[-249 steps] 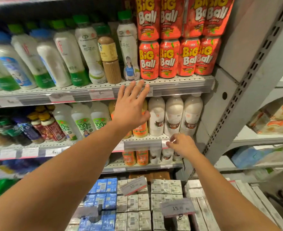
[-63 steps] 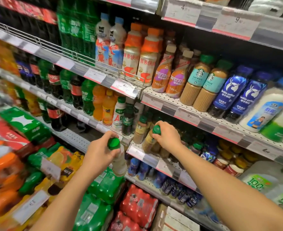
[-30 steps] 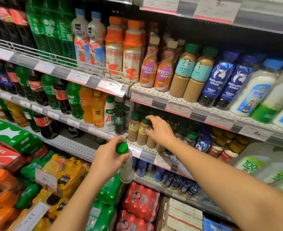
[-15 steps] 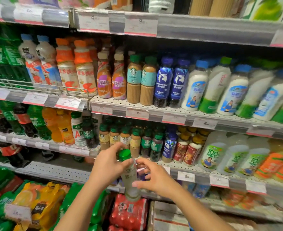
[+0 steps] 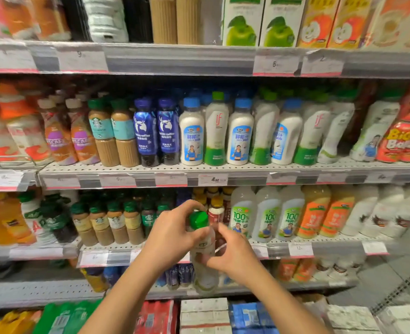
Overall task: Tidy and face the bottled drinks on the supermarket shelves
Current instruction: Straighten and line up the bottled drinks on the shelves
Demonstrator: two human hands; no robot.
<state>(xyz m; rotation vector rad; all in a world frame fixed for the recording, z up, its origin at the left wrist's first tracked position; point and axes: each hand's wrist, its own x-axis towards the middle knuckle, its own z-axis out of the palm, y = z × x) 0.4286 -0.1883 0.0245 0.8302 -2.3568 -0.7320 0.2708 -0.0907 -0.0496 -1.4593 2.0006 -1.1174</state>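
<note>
A single bottle (image 5: 204,256) is held upright in front of the lower shelf (image 5: 331,248), between the left hand (image 5: 172,237) on its left and the right hand (image 5: 232,257) on its right. Behind it stand small coffee bottles (image 5: 107,222); to its right, coconut water bottles (image 5: 266,213). On the middle shelf (image 5: 247,175) above, milk drink bottles (image 5: 240,133) stand right of two dark coffee bottles (image 5: 155,131). Juice cartons (image 5: 259,20) occupy the top shelf (image 5: 175,60). Boxed packs (image 5: 204,317) lie below.
</note>
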